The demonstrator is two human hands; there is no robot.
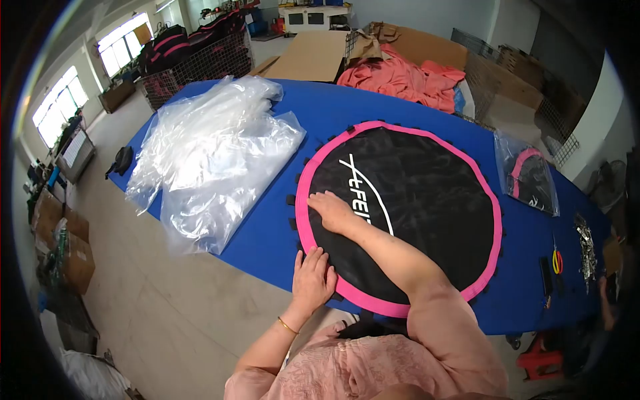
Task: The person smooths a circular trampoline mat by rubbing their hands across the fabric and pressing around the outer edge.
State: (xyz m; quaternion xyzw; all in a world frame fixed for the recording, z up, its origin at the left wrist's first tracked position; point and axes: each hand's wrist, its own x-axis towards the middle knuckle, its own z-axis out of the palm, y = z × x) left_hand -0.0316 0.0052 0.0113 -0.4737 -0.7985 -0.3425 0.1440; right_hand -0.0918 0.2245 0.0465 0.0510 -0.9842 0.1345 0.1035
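A round black trampoline mat [427, 180] with a pink border, white lettering and small black tabs around its rim lies flat on the blue table. My left hand [315, 277] rests on the pink border at the mat's near left edge, its fingers stretched out. Farther up the same side, my right hand [331, 212] lies on the black fabric, fingertips at the inner edge of the pink border. The fingers of this hand are extended too, with nothing seen in them. My right forearm crosses over the mat and hides part of the lettering.
Clear plastic bags [213, 153] are heaped on the blue table [313, 100] at left. A bagged black-and-pink piece [530, 173], yellow-handled scissors [557, 261] and a pile of small metal parts [587, 253] lie at right. Coral fabric [407, 77] fills a bin behind. A red stool [539, 360] stands below.
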